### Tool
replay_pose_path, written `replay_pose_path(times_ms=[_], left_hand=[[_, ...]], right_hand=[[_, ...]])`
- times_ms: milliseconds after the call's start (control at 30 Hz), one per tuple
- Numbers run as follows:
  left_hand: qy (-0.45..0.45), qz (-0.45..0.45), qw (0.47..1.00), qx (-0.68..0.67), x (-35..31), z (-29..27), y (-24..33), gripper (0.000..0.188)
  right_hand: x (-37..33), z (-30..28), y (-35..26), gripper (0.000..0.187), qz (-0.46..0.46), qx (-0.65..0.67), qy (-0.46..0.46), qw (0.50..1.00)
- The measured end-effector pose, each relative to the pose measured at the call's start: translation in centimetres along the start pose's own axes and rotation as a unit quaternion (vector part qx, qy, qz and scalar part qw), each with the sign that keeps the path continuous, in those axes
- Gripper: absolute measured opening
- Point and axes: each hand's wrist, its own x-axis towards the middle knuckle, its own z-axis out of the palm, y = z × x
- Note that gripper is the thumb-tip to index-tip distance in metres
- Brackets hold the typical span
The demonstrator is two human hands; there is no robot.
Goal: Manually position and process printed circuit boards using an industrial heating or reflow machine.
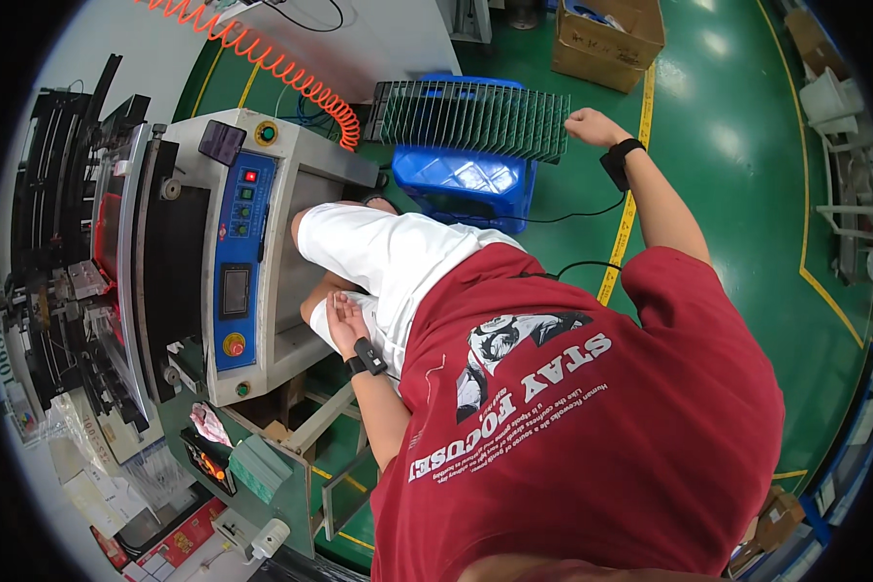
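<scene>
Right hand point(595, 127) curled at rack point(485, 121) end, grip can't be told; left hand point(345, 323) held loosely open by shorts point(407, 247).

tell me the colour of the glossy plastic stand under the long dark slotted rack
The stand under the rack is bright blue, clearest in the head view.

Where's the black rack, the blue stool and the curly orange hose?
Black rack point(386, 113), head view: on its left end.
Blue stool point(466, 180), head view: on the bare part sticking out past the rack.
Curly orange hose point(310, 87), head view: on its coils.
</scene>
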Motion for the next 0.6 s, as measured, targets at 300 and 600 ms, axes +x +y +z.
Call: replay_pose_path(times_ms=[300,600], left_hand=[[0.015,-0.006,1.0,-0.007,0.5,-0.5,-0.2,0.027],[0.025,0.007,0.999,0.042,-0.3,0.7,-0.2,0.032]], right_hand=[[-0.4,0.6,-0.1,0.027,0.03,0.023,-0.003,0.999],[-0.7,-1.2,-0.6,0.044,0.042,-0.043,0.021,0.998]])
